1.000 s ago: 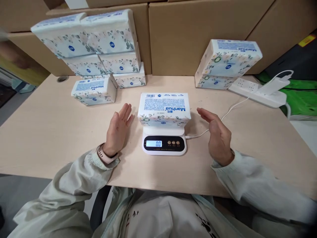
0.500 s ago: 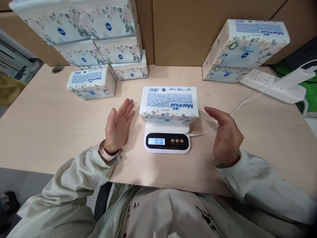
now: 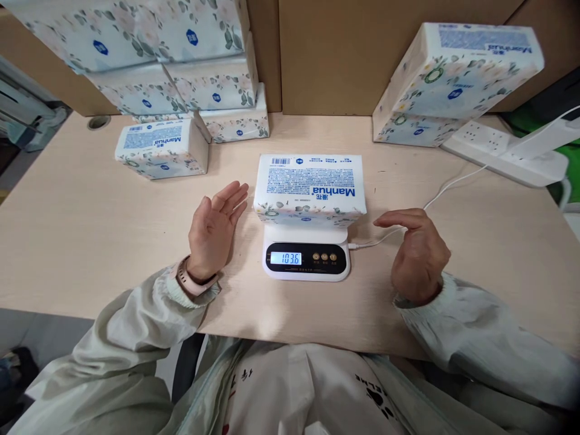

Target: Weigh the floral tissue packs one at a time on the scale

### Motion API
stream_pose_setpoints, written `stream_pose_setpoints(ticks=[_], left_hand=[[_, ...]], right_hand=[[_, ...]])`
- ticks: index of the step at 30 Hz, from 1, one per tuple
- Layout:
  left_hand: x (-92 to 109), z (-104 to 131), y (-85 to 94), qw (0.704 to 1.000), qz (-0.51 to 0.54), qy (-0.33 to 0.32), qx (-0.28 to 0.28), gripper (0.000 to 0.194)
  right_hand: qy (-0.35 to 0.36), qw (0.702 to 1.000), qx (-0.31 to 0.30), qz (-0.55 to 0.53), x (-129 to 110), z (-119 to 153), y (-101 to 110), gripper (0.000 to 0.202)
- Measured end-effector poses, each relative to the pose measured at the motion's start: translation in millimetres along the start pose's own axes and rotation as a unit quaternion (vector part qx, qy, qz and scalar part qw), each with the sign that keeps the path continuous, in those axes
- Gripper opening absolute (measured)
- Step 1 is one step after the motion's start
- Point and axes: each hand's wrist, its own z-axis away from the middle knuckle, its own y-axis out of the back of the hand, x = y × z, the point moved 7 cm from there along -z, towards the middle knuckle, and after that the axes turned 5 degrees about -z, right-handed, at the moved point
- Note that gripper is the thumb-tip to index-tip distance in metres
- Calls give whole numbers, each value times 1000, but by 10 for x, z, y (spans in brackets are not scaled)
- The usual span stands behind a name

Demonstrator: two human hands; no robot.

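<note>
A pack of tissues (image 3: 310, 187) with blue print and a floral edge rests on the white digital scale (image 3: 307, 232) in front of me. The lit display (image 3: 286, 258) reads what looks like 103.6. To the left of the pack, my left hand (image 3: 212, 229) lies palm up, fingers stretched out, apart from the pack and holding nothing. On the other side, my right hand (image 3: 417, 254) stands on edge near the scale's white cable, its fingers extended and bent toward the pack without touching it.
Several tissue packs (image 3: 193, 39) are stacked at the back left, with a single pack (image 3: 163, 148) before them. Two stacked packs (image 3: 457, 78) stand back right, beside a white power strip (image 3: 507, 154). Cardboard (image 3: 335, 57) lines the table's far edge.
The scale's reading has gone from about 100.0 to 103.6. The fingers of my right hand have bent further inward and dropped slightly; my left hand has barely shifted.
</note>
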Motion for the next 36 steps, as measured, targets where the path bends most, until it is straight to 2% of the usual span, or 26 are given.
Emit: stream_pose_setpoints(ticks=[3, 22, 36], left_hand=[[4, 2, -2, 1000, 1, -2, 1, 60], [25, -4, 10, 1000, 6, -7, 16, 57], [34, 6, 6, 1000, 20, -10, 20, 52]], right_hand=[[13, 999, 37, -14, -67, -30, 16, 35], [14, 1000, 19, 11, -131, -51, -25, 37], [25, 999, 17, -35, -119, -60, -71, 33]])
